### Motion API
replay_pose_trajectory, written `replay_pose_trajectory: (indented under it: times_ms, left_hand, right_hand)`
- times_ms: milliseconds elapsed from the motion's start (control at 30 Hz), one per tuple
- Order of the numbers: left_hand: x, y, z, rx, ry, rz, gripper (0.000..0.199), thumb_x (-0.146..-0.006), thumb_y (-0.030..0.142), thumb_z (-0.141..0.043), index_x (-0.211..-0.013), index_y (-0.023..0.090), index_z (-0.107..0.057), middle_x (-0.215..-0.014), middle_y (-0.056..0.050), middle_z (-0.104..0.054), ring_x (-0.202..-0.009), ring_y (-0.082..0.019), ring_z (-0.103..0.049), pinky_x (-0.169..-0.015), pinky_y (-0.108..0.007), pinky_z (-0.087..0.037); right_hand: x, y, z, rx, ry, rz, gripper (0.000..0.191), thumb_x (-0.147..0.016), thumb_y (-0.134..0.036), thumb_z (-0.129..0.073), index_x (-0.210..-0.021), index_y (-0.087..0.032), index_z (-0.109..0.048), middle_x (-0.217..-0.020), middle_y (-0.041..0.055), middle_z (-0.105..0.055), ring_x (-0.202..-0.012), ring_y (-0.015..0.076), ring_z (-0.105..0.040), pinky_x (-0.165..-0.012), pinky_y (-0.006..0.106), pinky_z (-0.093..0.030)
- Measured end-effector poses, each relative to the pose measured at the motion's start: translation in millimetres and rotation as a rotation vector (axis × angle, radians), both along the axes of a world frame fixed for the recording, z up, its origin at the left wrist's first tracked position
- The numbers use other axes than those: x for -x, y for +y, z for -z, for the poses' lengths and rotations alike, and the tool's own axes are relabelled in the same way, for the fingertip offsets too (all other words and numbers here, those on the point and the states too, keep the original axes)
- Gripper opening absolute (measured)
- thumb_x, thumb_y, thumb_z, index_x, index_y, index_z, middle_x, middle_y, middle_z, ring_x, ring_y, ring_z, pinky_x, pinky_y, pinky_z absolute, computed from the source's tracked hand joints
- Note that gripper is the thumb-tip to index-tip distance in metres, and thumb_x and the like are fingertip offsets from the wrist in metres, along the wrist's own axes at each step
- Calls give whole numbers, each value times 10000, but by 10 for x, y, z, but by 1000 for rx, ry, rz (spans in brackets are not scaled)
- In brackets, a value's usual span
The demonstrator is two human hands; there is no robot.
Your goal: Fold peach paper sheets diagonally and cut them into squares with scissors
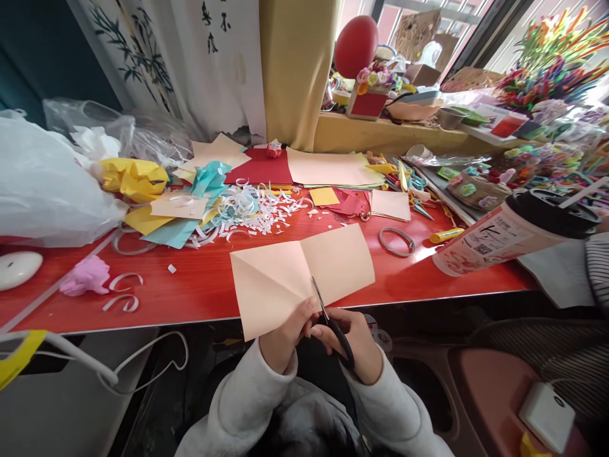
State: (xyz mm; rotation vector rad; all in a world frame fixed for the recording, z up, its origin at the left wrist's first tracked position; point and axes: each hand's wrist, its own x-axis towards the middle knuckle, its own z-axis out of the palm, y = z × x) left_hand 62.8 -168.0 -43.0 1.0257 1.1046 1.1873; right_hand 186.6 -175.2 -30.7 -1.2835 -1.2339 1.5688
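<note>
A creased sheet of peach paper [273, 282] is held up over the front edge of the red table. My left hand [290, 330] pinches its lower edge near the middle. In my right hand [354, 339] is a pair of scissors [339, 333] with black handles, my fingers closed around the loops. The narrow blades point up and away from me, lying along the paper's middle where the two halves part. Both hands are close together, almost touching. Parts of my left fingers are hidden behind the paper.
White paper shreds [266, 206] and coloured scraps litter the red table [190, 295]. A stack of peach sheets [328, 166] lies at the back. To the right stand a tilted drink cup [499, 235] and a tape ring [396, 242]. A white plastic bag [52, 181] bulges at the left.
</note>
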Motion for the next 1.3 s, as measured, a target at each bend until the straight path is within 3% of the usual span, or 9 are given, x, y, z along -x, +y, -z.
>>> replay_pose_trajectory:
  times_ms: [133, 467, 867, 1000, 1100, 1167, 1200, 1233, 1300]
  left_hand:
    - [5, -13, 43, 29, -26, 6, 337, -802, 384, -540, -545, 166, -535, -452, 47, -443, -427, -58, -393, -418, -215, -290]
    - [10, -1, 23, -43, 55, 75, 426, -837, 364, -467, -456, 177, -428, -425, 46, -380, -442, -69, -381, -502, -217, -333]
    - [-124, 39, -88, -91, -96, 69, 474, -829, 315, -471, -386, 203, -343, -354, 42, -362, -392, -80, -345, -513, -234, -361]
    - [40, 14, 14, -96, 169, 259, 471, -839, 471, -407, -455, 199, -438, -457, 16, -422, -475, -99, -400, -545, -246, -375]
    - [446, -83, 74, -76, 269, 505, 383, -671, 548, -607, -582, 175, -594, -529, -1, -527, -519, -109, -464, -527, -237, -386]
    - [768, -125, 52, 30, 299, 661, 377, -717, 530, -579, -769, 164, -653, -484, 14, -545, -401, -79, -409, -417, -212, -333]
    - [901, -115, 15, 43, 321, 596, 411, -781, 539, -489, -751, 163, -654, -437, 20, -510, -375, -78, -390, -394, -207, -318]
    - [999, -78, -39, -11, 349, 407, 428, -829, 518, -418, -727, 170, -644, -452, 17, -505, -412, -87, -425, -422, -206, -346]
    - [1059, 85, -175, -243, 456, 112, 313, -846, 419, -453, -743, 186, -634, -668, -15, -589, -652, -118, -543, -641, -219, -436]
  right_hand:
    - [0, 1, -1, -5, -32, 9, 363, -552, -401, -770, -708, -90, -666, -417, -56, -436, -397, 50, -340, -389, 194, -282]
    - [-3, 42, -54, -4, -25, -15, 357, -548, -445, -759, -604, -116, -630, -402, -55, -424, -388, 53, -348, -373, 192, -294]
    - [-74, 162, -114, 17, -35, -82, 373, -542, -456, -761, -561, -118, -602, -381, -52, -434, -371, 51, -355, -384, 196, -259]
    - [-173, 183, -118, 5, -103, -95, 397, -525, -470, -767, -628, -110, -632, -462, -34, -492, -396, 50, -358, -387, 199, -252]
    - [-341, 211, -127, -40, -211, -131, 451, -545, -494, -751, -755, -102, -676, -547, -2, -553, -432, 60, -364, -405, 207, -269]
    - [-456, 226, -129, -91, -322, -141, 472, -547, -505, -746, -798, -109, -690, -562, 9, -565, -468, 78, -384, -430, 214, -301]
    - [-500, 230, -130, -125, -381, -146, 472, -544, -509, -746, -801, -116, -695, -569, 13, -569, -488, 88, -398, -448, 218, -322]
    - [-534, 230, -131, -161, -437, -159, 467, -540, -514, -746, -795, -124, -700, -577, 16, -573, -502, 95, -410, -465, 222, -340]
    - [-567, 224, -140, -221, -524, -194, 461, -536, -524, -744, -777, -134, -704, -585, 17, -574, -511, 98, -420, -486, 225, -357]
